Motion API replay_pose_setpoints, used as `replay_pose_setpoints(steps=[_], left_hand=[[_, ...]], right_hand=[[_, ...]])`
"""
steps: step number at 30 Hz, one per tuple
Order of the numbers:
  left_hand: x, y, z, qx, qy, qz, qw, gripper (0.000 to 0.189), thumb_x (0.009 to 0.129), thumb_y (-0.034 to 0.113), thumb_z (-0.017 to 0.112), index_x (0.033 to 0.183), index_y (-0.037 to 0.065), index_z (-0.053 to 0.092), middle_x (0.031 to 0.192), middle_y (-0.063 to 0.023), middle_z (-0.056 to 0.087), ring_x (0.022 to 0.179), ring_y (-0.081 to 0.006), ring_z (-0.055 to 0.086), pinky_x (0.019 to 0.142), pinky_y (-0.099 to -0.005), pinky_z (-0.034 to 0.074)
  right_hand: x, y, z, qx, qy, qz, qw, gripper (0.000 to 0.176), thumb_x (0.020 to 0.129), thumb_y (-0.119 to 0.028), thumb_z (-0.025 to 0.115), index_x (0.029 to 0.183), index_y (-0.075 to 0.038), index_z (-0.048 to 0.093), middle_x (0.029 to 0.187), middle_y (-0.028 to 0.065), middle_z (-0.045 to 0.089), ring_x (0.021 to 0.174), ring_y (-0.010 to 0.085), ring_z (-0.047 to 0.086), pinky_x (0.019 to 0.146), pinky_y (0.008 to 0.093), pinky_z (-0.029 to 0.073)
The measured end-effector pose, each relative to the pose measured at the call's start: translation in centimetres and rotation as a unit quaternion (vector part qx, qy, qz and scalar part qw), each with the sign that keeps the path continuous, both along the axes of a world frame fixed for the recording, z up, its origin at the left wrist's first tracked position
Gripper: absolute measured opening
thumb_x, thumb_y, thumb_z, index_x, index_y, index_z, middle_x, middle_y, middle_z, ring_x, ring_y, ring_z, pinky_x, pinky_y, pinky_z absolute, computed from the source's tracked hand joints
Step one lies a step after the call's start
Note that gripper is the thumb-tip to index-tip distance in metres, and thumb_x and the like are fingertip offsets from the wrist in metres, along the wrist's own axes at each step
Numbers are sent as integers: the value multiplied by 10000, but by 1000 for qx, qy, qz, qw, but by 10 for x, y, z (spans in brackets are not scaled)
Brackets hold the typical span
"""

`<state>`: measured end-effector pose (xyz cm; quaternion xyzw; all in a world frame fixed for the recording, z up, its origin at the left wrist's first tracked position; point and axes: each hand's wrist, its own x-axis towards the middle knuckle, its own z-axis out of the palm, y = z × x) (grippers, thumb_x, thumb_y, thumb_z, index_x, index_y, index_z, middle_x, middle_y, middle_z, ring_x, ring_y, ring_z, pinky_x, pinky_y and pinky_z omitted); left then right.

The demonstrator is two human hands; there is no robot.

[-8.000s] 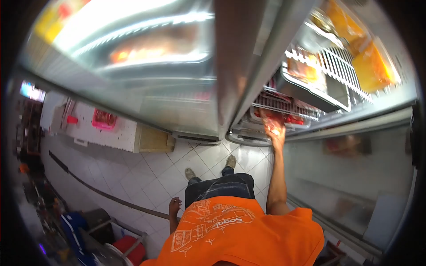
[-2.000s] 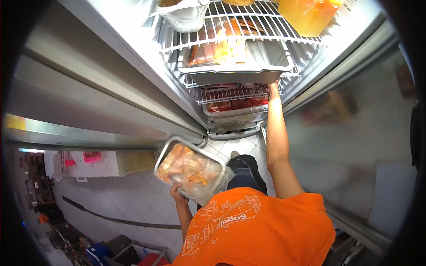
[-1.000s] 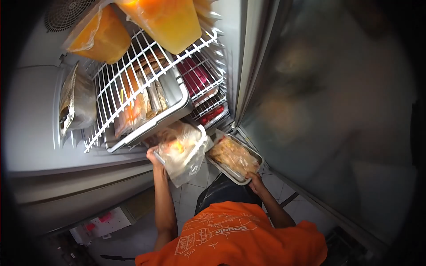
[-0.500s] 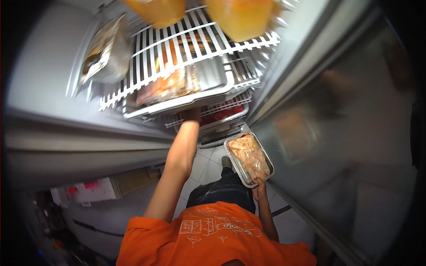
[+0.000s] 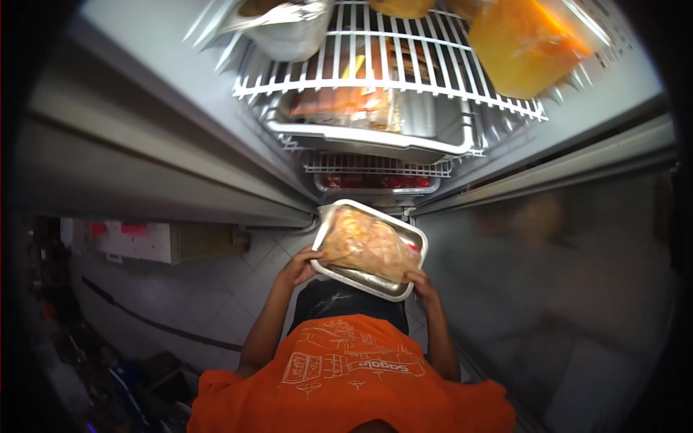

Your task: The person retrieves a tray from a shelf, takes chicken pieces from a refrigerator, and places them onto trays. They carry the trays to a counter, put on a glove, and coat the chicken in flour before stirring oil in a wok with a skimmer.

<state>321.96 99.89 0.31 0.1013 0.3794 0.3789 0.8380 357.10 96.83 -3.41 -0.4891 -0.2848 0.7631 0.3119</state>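
A metal tray point(image 5: 367, 281) is held in front of my body, just outside the open refrigerator. In it lies a clear plastic bag of pale, yellowish raw meat point(image 5: 368, 242), perhaps chicken. My left hand point(image 5: 298, 267) grips the tray's left rim, fingers partly hidden under it. At the lower right corner my right hand point(image 5: 421, 283) is closed on the same tray, its fingers touching the end of the bag. The tray tilts slightly, its right side nearer my body.
Inside the refrigerator, a wire shelf point(image 5: 426, 90) bears bags of orange-yellow liquid point(image 5: 523, 50) and a silvery package point(image 5: 285, 25). Beneath it sits a tray point(image 5: 375, 137) of packaged food, with a lower tray point(image 5: 375, 190) of red items. A glass door point(image 5: 548, 289) stands open at right.
My left hand has come out from the lower refrigerator shelves and taken the tray's left side. The tray has moved left and turned more sideways. My view has shifted too.
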Motion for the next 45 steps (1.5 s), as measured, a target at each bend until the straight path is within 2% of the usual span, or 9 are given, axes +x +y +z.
replay_pose_setpoints(steps=[3,4,6,10,14,20,39,41,45], left_hand=[[-41,-32,-3,32,19,34,999,550,700,75,529,1223,-54,418,1023,-154,583,868,-225,616,789,-340,522],[-55,-44,-8,49,39,41,997,577,631,33,515,1196,-56,439,944,-142,604,781,-215,630,731,-317,539],[-72,-85,-40,31,64,112,991,566,577,54,492,1130,-65,475,823,-109,607,648,-191,612,640,-292,537],[-72,-145,-49,-26,23,302,953,324,616,88,465,883,-70,559,724,-99,611,589,-193,598,595,-262,512],[-51,-179,-13,-89,74,481,869,187,590,85,467,702,-30,563,696,-110,608,578,-217,580,592,-284,514],[-48,-232,-21,7,69,540,839,342,566,87,459,858,-46,577,837,-122,620,757,-234,617,710,-316,521],[-73,-276,-82,28,67,571,818,152,576,86,451,677,10,535,703,-110,590,586,-245,571,596,-327,514],[-76,-286,-89,42,84,552,829,123,583,88,449,650,22,529,657,-105,582,544,-244,558,571,-324,511],[-74,-274,-65,-33,92,578,810,137,582,94,455,658,10,533,649,-101,579,536,-244,555,564,-325,510]], right_hand=[[-41,61,45,27,9,160,987,155,744,-71,557,891,-25,568,733,8,555,712,106,540,685,256,442],[-52,79,46,16,-13,258,966,704,713,-63,533,1373,11,300,1111,89,531,976,158,519,827,277,433],[-81,107,54,73,5,362,929,766,754,-156,577,1411,1,215,1227,108,488,1141,195,457,964,318,378],[-139,159,104,211,97,470,851,612,819,-112,603,1351,-27,313,1018,55,604,791,120,568,722,231,472],[-187,233,37,134,-20,12,991,383,845,-184,578,1184,-31,486,1018,101,623,832,195,629,673,308,550],[-224,263,-5,-21,100,-303,948,262,819,-94,551,1064,-2,531,926,161,615,833,282,645,655,370,592],[-238,223,-3,11,128,-449,884,220,788,25,552,979,-84,545,761,73,587,617,167,572,490,270,519],[-230,203,-4,8,86,-383,919,489,742,60,597,1139,-108,366,895,103,566,654,185,578,542,294,516],[-218,143,14,46,72,-356,930,432,790,31,572,1049,-132,266,869,96,531,656,175,567,563,311,507]])
